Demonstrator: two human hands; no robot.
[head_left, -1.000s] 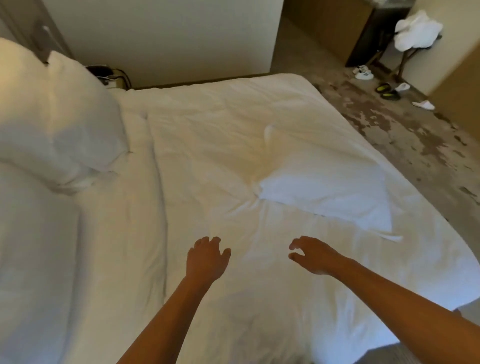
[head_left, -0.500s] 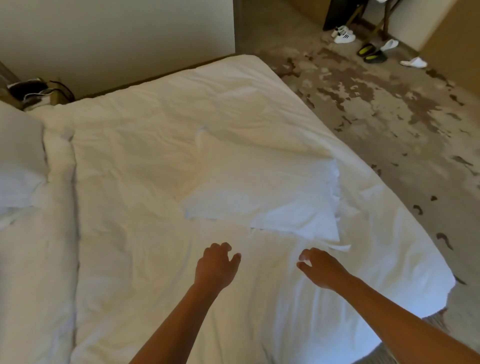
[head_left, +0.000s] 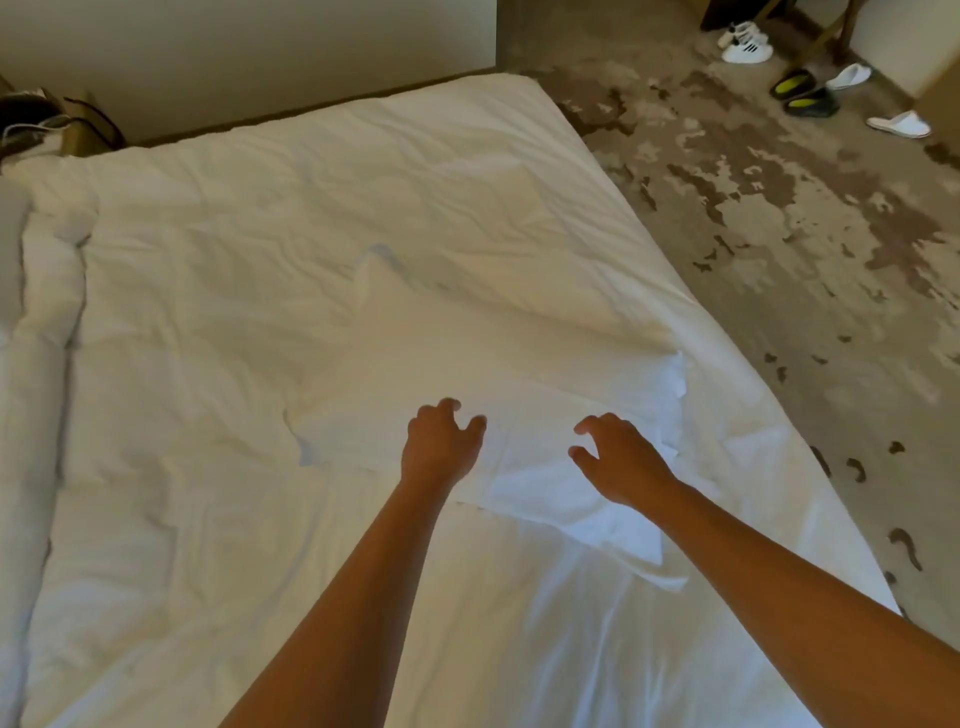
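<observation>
A flat white pillowcase (head_left: 493, 353) lies on the white duvet (head_left: 234, 270) of the bed, slanting toward the right edge. My left hand (head_left: 441, 444) hovers over its near edge with fingers loosely spread and holds nothing. A little to the right, my right hand (head_left: 621, 460) reaches over the same pillowcase with thumb and fingers apart, also holding nothing. Whether either hand touches the fabric is unclear.
A rolled fold of bedding (head_left: 36, 364) runs along the left. The patterned carpet (head_left: 779, 234) lies to the right of the bed. Several shoes and slippers (head_left: 802, 93) sit at the far right. A bedside table with cables (head_left: 47, 127) stands at the back left.
Both hands have moved forward from the bare duvet to over the pillowcase's near edge. The view has swung right and down, so the pillows on the left have left the frame.
</observation>
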